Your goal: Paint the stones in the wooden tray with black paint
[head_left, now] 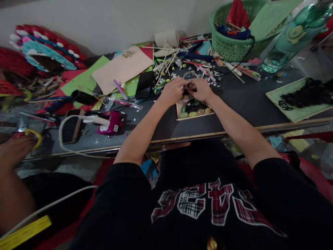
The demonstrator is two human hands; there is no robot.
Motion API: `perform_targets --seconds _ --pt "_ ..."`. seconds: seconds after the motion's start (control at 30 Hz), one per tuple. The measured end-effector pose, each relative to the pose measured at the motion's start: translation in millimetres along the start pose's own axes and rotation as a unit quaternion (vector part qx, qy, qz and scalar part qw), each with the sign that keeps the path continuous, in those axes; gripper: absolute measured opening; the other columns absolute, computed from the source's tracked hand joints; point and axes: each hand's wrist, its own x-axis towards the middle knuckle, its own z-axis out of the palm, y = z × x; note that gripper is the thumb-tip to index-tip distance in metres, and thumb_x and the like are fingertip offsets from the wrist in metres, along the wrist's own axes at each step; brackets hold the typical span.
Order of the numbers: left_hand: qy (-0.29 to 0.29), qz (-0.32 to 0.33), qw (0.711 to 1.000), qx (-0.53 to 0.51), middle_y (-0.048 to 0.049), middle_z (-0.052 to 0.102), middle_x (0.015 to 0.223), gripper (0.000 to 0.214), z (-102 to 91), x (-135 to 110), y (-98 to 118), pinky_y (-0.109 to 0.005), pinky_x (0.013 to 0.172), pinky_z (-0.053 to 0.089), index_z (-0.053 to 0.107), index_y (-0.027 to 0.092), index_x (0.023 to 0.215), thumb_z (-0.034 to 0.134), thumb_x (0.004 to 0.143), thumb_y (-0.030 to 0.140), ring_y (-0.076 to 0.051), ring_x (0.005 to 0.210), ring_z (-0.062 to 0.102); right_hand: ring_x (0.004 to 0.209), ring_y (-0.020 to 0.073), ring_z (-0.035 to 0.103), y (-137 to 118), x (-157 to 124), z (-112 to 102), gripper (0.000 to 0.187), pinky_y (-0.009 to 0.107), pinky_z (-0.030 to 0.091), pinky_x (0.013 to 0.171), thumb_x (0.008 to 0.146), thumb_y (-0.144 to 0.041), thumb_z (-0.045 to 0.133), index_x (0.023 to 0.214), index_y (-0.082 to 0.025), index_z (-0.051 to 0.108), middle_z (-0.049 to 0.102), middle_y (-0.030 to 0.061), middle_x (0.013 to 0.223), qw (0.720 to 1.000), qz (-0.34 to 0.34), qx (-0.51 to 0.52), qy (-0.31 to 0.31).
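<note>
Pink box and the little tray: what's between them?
Head view: between box and tray the left forearm crosses dark table with a few white scraps.

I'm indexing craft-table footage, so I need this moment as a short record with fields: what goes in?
surface: dark table, strewn with sticks and paper scraps
tray: small tray of coloured pebbles
hands: left hand and right hand, fingertips meeting over the small tray
held: too small to tell
nearby: black phone, green basket, teal bottle
</note>
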Motion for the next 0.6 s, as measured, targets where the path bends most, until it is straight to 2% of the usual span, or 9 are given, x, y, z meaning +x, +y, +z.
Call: perform_targets --seconds 0.1,0.27,0.47,0.6 --pt "0.011 0.011 1.000 -0.005 -0.0120 0.064 0.121 0.039 2.7 1.6 -2.8 -0.043 0.107 0.045 0.071 0.017 0.096 0.035 0.102 0.031 -0.028 0.126 0.052 0.110 0.0307 0.067 -0.7 0.9 0.3 0.018 0.049 0.053 0.101 0.087 -0.029 0.057 0.098 -0.023 0.069 0.075 0.0087 0.110 1.000 -0.010 0.000 -0.001" --pt "0.037 0.017 0.999 -0.036 -0.0135 0.063 0.121 0.043 14.3 1.5 -13.5 -0.046 0.106 0.045 0.071 0.017 0.085 0.038 0.102 0.040 -0.030 0.124 0.053 0.102 0.0301 0.069 -1.7 0.0 0.3 0.013 0.047 0.053 0.097 0.079 -0.019 0.061 0.091 -0.020 0.066 0.075 0.0092 0.102 1.000 -0.010 -0.011 0.014" --pt "0.079 0.041 0.994 -0.065 -0.0147 0.063 0.115 0.041 23.2 3.2 -23.3 -0.048 0.102 0.047 0.073 0.018 0.090 0.043 0.099 0.045 -0.031 0.120 0.053 0.107 0.0305 0.068 1.9 -0.5 2.3 0.010 0.048 0.052 0.100 0.082 -0.024 0.060 0.090 -0.021 0.065 0.075 0.0113 0.108 0.999 -0.033 -0.016 0.017" --pt "0.061 0.037 0.994 -0.080 -0.0154 0.062 0.115 0.038 22.1 6.3 -24.3 -0.053 0.104 0.044 0.075 0.018 0.094 0.046 0.096 0.041 -0.033 0.120 0.053 0.111 0.0314 0.067 3.3 -0.1 3.5 0.014 0.051 0.051 0.103 0.083 -0.025 0.059 0.094 -0.021 0.067 0.074 0.0119 0.116 0.999 -0.036 -0.010 0.015"
